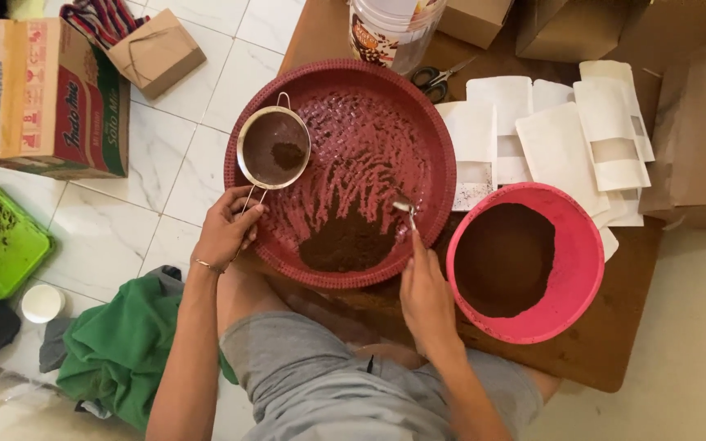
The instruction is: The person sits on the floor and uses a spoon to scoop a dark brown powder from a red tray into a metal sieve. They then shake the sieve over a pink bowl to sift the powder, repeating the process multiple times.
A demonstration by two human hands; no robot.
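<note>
My left hand is clamped on the sieve handle, holding it over the red woven tray so powder lands inside, while my right hand pinches a spoon.

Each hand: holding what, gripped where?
Left hand holds the metal sieve by its wire handle. Right hand holds a spoon by its handle.

One head-worn camera looks steeply down from close above the person's lap, centring the round dark-red woven plastic tray, white tiled floor at frame left.
</note>
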